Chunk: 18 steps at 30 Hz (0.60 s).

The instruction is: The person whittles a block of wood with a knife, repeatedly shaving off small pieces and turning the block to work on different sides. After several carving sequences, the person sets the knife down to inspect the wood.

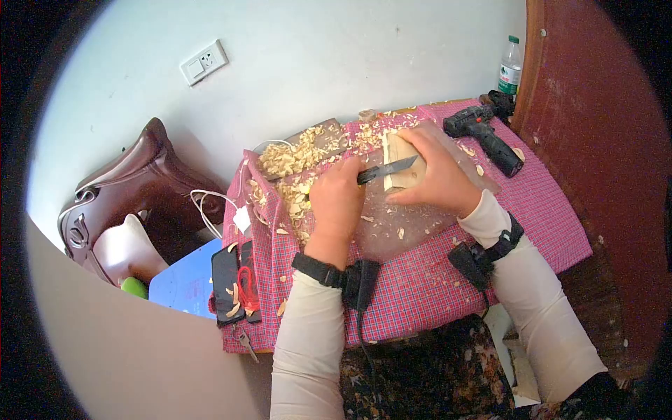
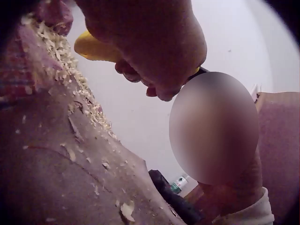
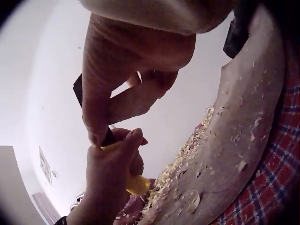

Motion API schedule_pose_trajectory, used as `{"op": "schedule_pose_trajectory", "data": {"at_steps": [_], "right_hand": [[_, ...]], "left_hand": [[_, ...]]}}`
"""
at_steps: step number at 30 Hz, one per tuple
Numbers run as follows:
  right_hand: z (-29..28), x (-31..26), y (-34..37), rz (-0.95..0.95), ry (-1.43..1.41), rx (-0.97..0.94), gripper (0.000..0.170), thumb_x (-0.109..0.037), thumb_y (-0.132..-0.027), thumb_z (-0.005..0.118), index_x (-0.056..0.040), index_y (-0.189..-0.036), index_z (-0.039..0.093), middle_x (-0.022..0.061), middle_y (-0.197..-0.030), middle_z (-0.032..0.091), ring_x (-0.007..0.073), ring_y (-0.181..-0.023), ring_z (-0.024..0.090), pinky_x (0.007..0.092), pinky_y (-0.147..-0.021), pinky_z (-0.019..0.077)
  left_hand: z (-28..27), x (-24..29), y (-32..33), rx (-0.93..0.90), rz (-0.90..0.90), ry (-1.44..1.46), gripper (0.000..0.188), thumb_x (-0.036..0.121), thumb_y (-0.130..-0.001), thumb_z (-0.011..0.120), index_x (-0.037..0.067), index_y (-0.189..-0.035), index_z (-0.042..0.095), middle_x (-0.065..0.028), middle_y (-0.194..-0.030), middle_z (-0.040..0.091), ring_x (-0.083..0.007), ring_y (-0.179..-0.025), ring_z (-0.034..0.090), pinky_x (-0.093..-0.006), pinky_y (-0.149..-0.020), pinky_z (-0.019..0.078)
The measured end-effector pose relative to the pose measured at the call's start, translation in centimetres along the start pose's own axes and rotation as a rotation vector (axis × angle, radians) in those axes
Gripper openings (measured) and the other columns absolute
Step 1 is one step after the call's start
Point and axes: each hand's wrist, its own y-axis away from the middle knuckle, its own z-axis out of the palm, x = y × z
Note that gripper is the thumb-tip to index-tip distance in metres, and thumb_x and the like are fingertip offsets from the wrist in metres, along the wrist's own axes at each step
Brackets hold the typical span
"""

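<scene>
In the head view a knife (image 1: 389, 170) with a dark blade lies across a pale wood block (image 1: 399, 162). The left hand (image 1: 337, 199) grips its handle, whose yellow end (image 2: 96, 47) sticks out of the fist in the left wrist view. The right hand (image 1: 444, 176) holds the block, thumb on the near side and fingers on the far side. In the right wrist view the right hand (image 3: 131, 61) is close to the left hand (image 3: 110, 176), with the blade partly hidden between them. A blurred patch covers the block in the left wrist view.
Wood shavings (image 1: 297, 155) lie heaped at the back left of the checked cloth (image 1: 413, 280), on and around a greyish sheet (image 1: 392, 231). A black power drill (image 1: 486, 136) is at the back right, near a bottle (image 1: 510, 70). Phones (image 1: 225, 280) and keys (image 1: 245, 341) lie at the left.
</scene>
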Motion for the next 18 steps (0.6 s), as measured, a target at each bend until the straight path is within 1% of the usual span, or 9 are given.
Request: {"op": "schedule_pose_trajectory", "data": {"at_steps": [2, 4, 7, 10, 12, 13, 15, 17, 18], "right_hand": [[-0.4, -0.4, 0.2, 0.016, -0.033, -0.052, 0.087, -0.030, -0.047, 0.081, 0.0029, -0.118, 0.041, 0.0166, -0.114, 0.048, 0.0267, -0.108, 0.046, 0.0338, -0.093, 0.0352], [-0.6, -0.9, 0.1, 0.033, -0.065, -0.100, 0.091, -0.028, -0.047, 0.080, 0.0034, -0.122, 0.040, 0.0152, -0.115, 0.048, 0.0241, -0.108, 0.046, 0.0320, -0.094, 0.0345], [-0.2, -1.2, 0.1, 0.106, -0.110, -0.108, 0.090, -0.028, -0.046, 0.081, 0.0028, -0.121, 0.040, 0.0147, -0.115, 0.048, 0.0234, -0.108, 0.046, 0.0317, -0.094, 0.0342], [-0.4, -1.6, 0.2, 0.046, -0.150, -0.047, 0.085, -0.031, -0.045, 0.081, 0.0008, -0.115, 0.045, 0.0160, -0.112, 0.049, 0.0275, -0.105, 0.047, 0.0348, -0.092, 0.0362], [-1.3, -2.5, 0.3, -0.052, -0.287, -0.194, 0.085, -0.032, -0.048, 0.080, 0.0013, -0.117, 0.043, 0.0160, -0.114, 0.048, 0.0282, -0.106, 0.046, 0.0349, -0.093, 0.0355], [-1.0, -2.2, 0.3, -0.049, -0.294, -0.191, 0.085, -0.032, -0.048, 0.080, 0.0013, -0.117, 0.043, 0.0160, -0.114, 0.048, 0.0282, -0.106, 0.046, 0.0349, -0.093, 0.0355], [-0.3, -1.0, 0.3, 0.101, -0.253, -0.123, 0.087, -0.033, -0.050, 0.080, 0.0021, -0.119, 0.041, 0.0178, -0.116, 0.046, 0.0298, -0.110, 0.044, 0.0355, -0.094, 0.0344], [-0.2, -0.3, 0.2, 0.099, -0.144, -0.085, 0.088, -0.034, -0.050, 0.080, 0.0024, -0.119, 0.040, 0.0188, -0.118, 0.045, 0.0305, -0.111, 0.043, 0.0358, -0.095, 0.0339], [-0.1, -0.1, 0.2, 0.094, -0.048, -0.042, 0.089, -0.035, -0.050, 0.080, 0.0027, -0.120, 0.039, 0.0197, -0.119, 0.044, 0.0311, -0.112, 0.042, 0.0361, -0.096, 0.0334]], "left_hand": [[-0.2, -0.5, 0.0, 0.017, -0.017, -0.023, 0.010, 0.012, -0.068, 0.062, 0.011, -0.075, 0.054, -0.0102, -0.067, 0.057, -0.0288, -0.065, 0.058, -0.0392, -0.056, 0.0453], [-0.6, -1.1, 0.0, -0.046, -0.224, -0.106, 0.007, 0.012, -0.070, 0.059, 0.010, -0.075, 0.055, -0.0107, -0.067, 0.058, -0.0295, -0.065, 0.058, -0.0399, -0.056, 0.0451], [-1.0, -0.6, -0.2, -0.063, -0.266, -0.171, 0.009, 0.016, -0.072, 0.059, 0.009, -0.078, 0.057, -0.0122, -0.070, 0.060, -0.0312, -0.067, 0.059, -0.0410, -0.058, 0.0454], [-0.1, -1.6, -0.1, -0.080, -0.423, -0.194, 0.015, 0.019, -0.073, 0.059, 0.008, -0.083, 0.059, -0.0141, -0.074, 0.061, -0.0327, -0.069, 0.059, -0.0416, -0.060, 0.0457], [-0.7, -2.9, -0.2, -0.019, -0.474, -0.184, 0.016, 0.020, -0.074, 0.058, 0.009, -0.084, 0.059, -0.0148, -0.075, 0.061, -0.0329, -0.070, 0.059, -0.0417, -0.061, 0.0456], [-1.0, -3.2, -0.2, 0.034, -0.520, -0.176, 0.017, 0.021, -0.074, 0.058, 0.009, -0.085, 0.060, -0.0155, -0.076, 0.062, -0.0332, -0.070, 0.059, -0.0418, -0.061, 0.0455], [-1.0, -2.3, -0.4, 0.042, -0.501, -0.144, 0.014, 0.019, -0.074, 0.058, 0.009, -0.084, 0.059, -0.0155, -0.074, 0.061, -0.0335, -0.069, 0.059, -0.0419, -0.061, 0.0450], [-0.8, -0.7, -0.2, 0.029, -0.318, -0.018, 0.013, 0.017, -0.073, 0.060, 0.008, -0.083, 0.059, -0.0149, -0.073, 0.060, -0.0331, -0.070, 0.058, -0.0414, -0.060, 0.0447], [-0.9, -0.3, -0.2, -0.022, -0.320, 0.015, 0.013, 0.016, -0.071, 0.061, 0.008, -0.082, 0.058, -0.0136, -0.073, 0.060, -0.0321, -0.071, 0.058, -0.0406, -0.060, 0.0449]]}}
